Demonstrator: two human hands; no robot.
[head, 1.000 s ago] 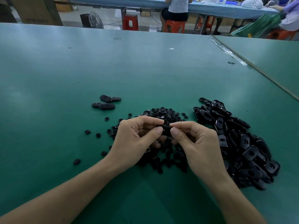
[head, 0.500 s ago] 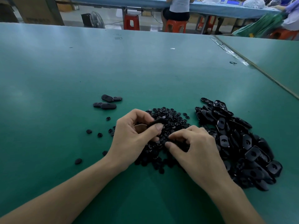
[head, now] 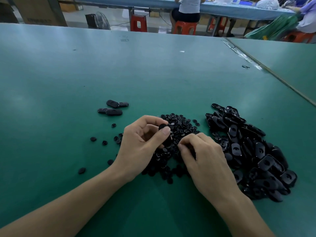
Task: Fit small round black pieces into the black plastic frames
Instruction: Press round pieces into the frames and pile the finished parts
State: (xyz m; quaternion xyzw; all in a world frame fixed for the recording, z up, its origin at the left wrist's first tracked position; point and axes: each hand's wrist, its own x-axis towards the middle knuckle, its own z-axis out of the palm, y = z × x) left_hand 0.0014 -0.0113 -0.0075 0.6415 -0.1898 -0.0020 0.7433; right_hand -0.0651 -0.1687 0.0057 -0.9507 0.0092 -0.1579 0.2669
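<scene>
Pinching a black frame (head: pixel 164 134): left hand (head: pixel 142 147); right hand (head: pixel 203 156) curled (grip unclear) on round pieces (head: pixel 179 124)

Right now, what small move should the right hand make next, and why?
Probably pinch one round piece from the pile of round pieces and lift it to the frame held in the left hand. The right hand rests curled on that pile, and no piece shows in its fingers.
</scene>
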